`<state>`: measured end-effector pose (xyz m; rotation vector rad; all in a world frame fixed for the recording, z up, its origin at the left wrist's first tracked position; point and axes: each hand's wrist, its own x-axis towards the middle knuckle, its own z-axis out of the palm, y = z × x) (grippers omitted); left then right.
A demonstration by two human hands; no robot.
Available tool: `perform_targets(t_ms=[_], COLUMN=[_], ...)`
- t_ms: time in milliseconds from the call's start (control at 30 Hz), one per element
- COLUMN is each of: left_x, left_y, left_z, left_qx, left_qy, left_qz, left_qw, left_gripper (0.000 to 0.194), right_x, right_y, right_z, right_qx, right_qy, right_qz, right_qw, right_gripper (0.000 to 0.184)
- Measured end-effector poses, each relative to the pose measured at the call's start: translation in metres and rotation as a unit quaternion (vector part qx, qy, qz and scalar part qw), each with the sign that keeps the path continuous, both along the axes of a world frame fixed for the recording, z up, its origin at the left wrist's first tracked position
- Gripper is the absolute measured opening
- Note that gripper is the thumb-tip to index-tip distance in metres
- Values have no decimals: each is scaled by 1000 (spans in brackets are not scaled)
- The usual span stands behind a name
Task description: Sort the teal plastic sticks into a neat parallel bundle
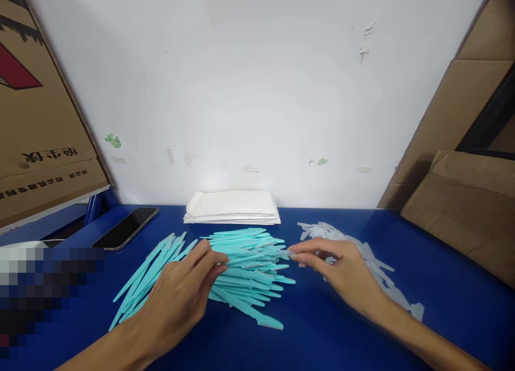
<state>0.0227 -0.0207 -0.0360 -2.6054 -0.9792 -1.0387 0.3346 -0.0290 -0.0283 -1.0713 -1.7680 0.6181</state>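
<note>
Pinching turquoise stick (238,262): left hand (187,279); cap (286,253): right hand (341,263). Carton (44,116): Chinese lettering (50,155).

Black-screened phone (126,228) on blue table (322,339)

Left fingers (214,259) and right fingers (316,246) at turquoise sticks (251,276)

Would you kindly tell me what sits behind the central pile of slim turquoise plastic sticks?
Behind the pile lies a stack of flat white packets, with a white wall beyond. The top packet covers most of those beneath.
</note>
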Motion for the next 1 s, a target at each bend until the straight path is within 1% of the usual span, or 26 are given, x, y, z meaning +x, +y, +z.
perform_targets(t_ms=[100, 267, 367, 467, 533, 567, 633, 667, 733, 800, 867, 900, 1000], left_x=[2, -1, -3, -2, -2, -3, -10, -15, -29, -45, -56, -59, -53], left_y=[-2, -5, -5, -3, 2, 5, 12, 16, 22, 26, 27, 27, 27], left_z=[-2, -6, -8, -8, -2, 2, 12, 17, 24, 26, 25, 23, 20], left_qx=[-3, -33, -12, 30, 61, 76, 98, 101, 76, 39, 19, 13, 9], left_qy=[22, 69, 106, 119, 127, 138, 176, 199, 245, 267, 269, 267, 264], left_qz=[-25, -19, -16, -9, 24, 54, 132, 175, 255, 319, 349, 355, 349], left_qw=[999, 997, 994, 992, 990, 986, 971, 959, 932, 909, 897, 896, 899], left_gripper=[15, 17, 25, 29, 28, 28, 27, 26, 21, 22, 28, 29, 27], right_x=[-6, -14, -14, -13, -13, -13, -12, -12, -12, -11, -10, -9, -2], right_y=[-6, -15, -16, -15, -15, -15, -15, -15, -15, -14, -12, -11, -5], right_z=[-2, -3, -2, -2, -3, -4, -5, -5, -5, -6, -6, -6, -4], right_qx=[-4, 40, 72, 73, 72, 77, 98, 112, 139, 155, 161, 160, 173], right_qy=[9, 3, -21, -67, -102, -116, -136, -146, -173, -201, -227, -243, -304], right_qz=[33, 51, 60, 42, 7, -11, -37, -43, -42, -32, -29, -34, -74], right_qw=[999, 998, 995, 994, 992, 990, 985, 982, 974, 967, 960, 956, 934], right_gripper=[13, 18, 22, 19, 20, 26, 34, 34, 26, 23, 25, 27, 31])
